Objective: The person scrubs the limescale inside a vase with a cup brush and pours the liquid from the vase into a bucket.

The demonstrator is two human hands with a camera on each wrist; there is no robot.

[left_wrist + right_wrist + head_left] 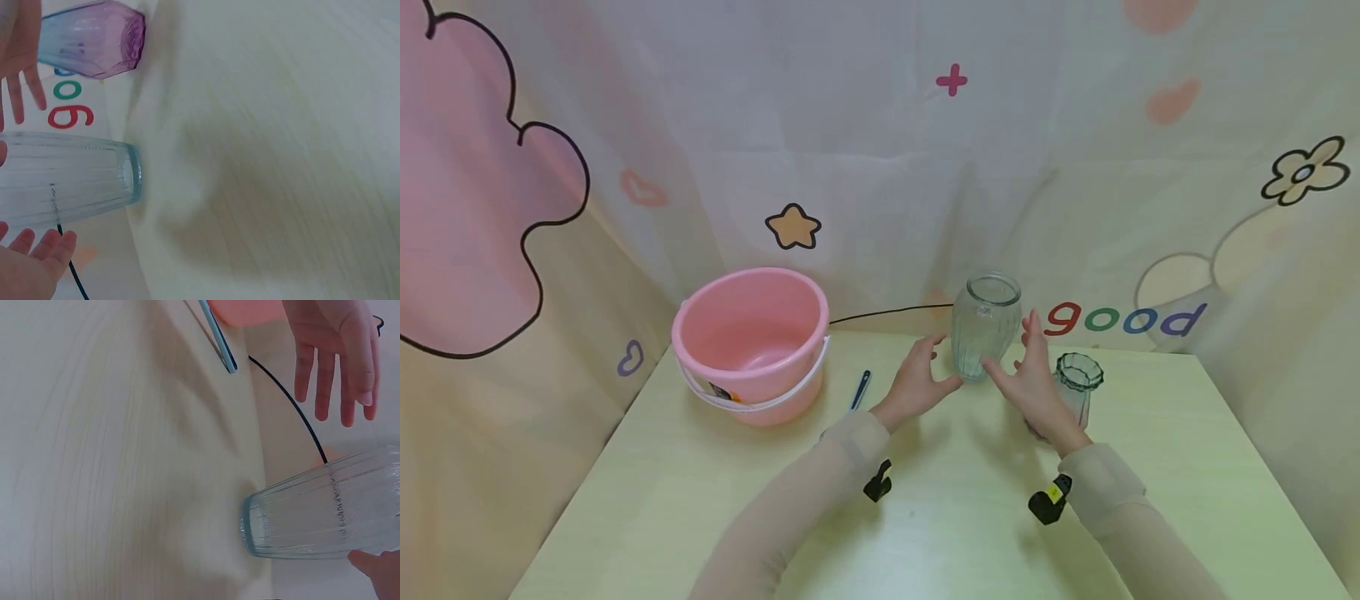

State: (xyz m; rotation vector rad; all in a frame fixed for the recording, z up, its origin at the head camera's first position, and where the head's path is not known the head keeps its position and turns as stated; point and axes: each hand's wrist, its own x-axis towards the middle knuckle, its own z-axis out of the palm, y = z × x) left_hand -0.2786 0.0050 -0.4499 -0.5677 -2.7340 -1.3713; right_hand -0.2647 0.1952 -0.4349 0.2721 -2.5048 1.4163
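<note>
A tall clear glass vase [985, 329] with a ribbed body stands upright near the back of the table. To its left is my left hand [917, 379], fingers spread and thumb out, with a gap to the glass in the left wrist view. On the other side my right hand [1030, 383] is spread too, its thumb overlapping the lower part of the vase in the head view. Behind the right wrist stands a smaller faceted glass vase [1080, 375], bluish at the rim and purple at its base [132, 39]; my right hand partly hides it.
A pink bucket [752, 396] with a white handle stands at the back left. Between it and my left hand lies a slim dark blue and white pen-like object [861, 390]. A printed curtain [880, 183] hangs directly behind the table [925, 533].
</note>
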